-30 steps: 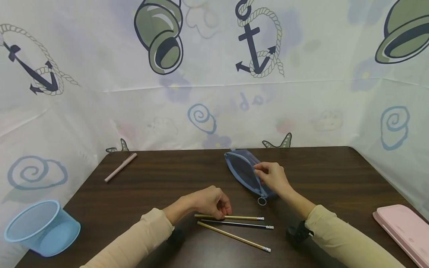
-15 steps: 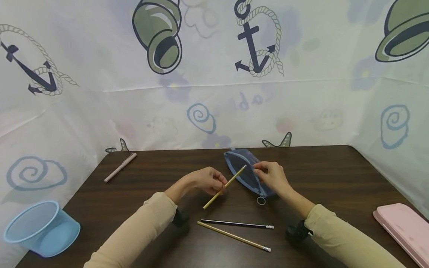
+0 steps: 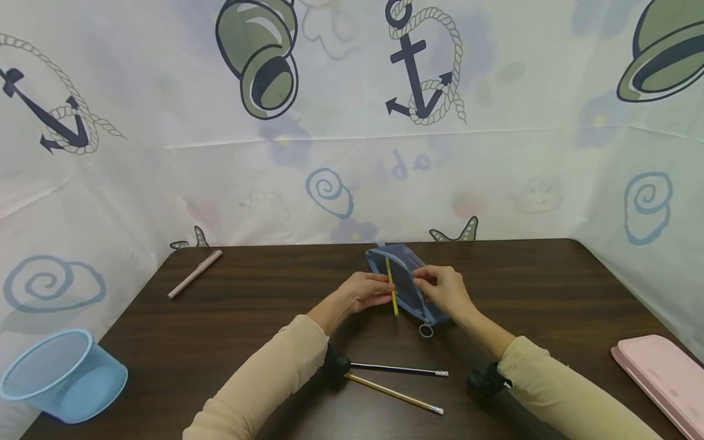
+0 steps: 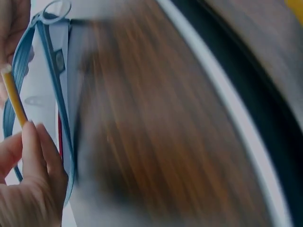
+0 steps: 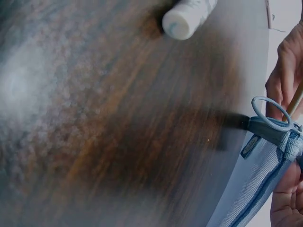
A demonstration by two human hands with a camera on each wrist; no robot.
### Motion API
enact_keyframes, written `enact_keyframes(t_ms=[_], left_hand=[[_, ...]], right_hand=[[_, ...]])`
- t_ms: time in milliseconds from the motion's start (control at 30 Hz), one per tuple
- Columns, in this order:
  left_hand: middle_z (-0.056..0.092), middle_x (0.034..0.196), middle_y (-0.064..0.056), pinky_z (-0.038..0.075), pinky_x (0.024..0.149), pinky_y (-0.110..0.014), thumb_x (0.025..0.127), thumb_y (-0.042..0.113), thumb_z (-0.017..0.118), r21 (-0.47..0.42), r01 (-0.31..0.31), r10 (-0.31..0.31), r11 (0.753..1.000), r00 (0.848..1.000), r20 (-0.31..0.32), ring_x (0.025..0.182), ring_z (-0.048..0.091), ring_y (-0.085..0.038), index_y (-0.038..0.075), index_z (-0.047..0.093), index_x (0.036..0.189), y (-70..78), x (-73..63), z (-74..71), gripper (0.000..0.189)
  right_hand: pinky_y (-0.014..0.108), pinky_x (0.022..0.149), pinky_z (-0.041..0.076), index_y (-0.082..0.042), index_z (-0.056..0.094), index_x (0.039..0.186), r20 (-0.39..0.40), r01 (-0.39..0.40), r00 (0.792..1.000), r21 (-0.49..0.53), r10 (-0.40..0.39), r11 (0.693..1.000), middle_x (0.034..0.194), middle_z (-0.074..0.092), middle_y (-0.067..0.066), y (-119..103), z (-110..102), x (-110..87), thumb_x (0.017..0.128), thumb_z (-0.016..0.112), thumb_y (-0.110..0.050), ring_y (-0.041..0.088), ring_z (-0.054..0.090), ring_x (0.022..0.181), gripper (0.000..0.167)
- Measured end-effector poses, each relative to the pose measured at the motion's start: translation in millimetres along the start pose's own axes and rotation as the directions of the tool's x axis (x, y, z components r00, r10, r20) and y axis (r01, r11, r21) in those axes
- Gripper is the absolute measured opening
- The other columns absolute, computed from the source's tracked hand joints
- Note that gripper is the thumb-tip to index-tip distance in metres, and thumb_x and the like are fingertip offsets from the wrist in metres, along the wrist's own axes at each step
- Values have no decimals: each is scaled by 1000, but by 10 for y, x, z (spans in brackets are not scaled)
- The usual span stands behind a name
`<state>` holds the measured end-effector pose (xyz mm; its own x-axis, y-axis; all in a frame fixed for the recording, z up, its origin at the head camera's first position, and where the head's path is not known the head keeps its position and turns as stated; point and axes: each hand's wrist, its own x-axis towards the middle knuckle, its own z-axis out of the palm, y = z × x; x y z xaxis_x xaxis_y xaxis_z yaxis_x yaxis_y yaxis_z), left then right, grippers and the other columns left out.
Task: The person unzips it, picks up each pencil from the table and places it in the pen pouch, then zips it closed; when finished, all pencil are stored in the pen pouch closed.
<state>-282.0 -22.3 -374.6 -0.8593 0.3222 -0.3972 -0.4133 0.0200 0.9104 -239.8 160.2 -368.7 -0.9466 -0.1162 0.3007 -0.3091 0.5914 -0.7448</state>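
My left hand pinches a yellow pencil at the mouth of a blue mesh zip pouch. The pencil's far end overlaps the opening. In the left wrist view, the pencil sticks out past the fingertips beside the unzipped edge. On the pouch's other side, my right hand pinches its rim between thumb and fingers and keeps the mouth spread. A ring pull hangs from the near corner. Closer to me lie a black pencil and a gold pencil, their left ends hidden by the left wrist.
A light blue basket stands at the left edge of the dark wooden table. A pale pink pen lies at the back left. Toward the right edge is a flat pink case. Printed cloth surrounds the table.
My left hand has lifted one pencil off the table and carried it away from me and rightward to the pouch mouth, turning it more upright. The right hand has stayed at the pouch.
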Motion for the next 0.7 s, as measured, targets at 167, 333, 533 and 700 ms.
enact_keyframes(t_ms=[167,333,533,700], left_hand=[[55,126,-27,52,90,-33,91,-6,54,-26,-47,46,999,997,-57,111,60,-32,-9,42,136,-40,45,149,46],[53,129,-27,53,89,-34,90,-8,55,-38,-94,89,995,991,-102,110,59,-34,-10,38,138,-71,80,291,51],[47,135,-29,52,91,-35,89,-9,56,-85,-133,123,987,986,-115,115,56,-35,-11,35,139,-103,86,370,54],[47,134,-29,49,96,-38,91,-7,54,-55,-145,144,988,989,-24,118,54,-35,-11,37,137,-102,-37,314,50]], right_hand=[[22,50,53,6,68,99,7,4,1000,4,-4,1000,85,70,19,-10,4,3,87,64,-1,21,64,56,14],[24,52,55,7,68,99,14,-6,1000,10,5,1000,88,70,20,-12,6,5,88,63,0,23,65,58,14],[24,52,55,6,68,99,17,-22,1000,15,22,1000,86,70,20,-10,9,9,88,63,0,22,65,59,14],[23,52,55,6,68,100,9,-27,1000,5,27,1000,86,70,19,-5,0,6,87,64,-1,22,65,58,15]])
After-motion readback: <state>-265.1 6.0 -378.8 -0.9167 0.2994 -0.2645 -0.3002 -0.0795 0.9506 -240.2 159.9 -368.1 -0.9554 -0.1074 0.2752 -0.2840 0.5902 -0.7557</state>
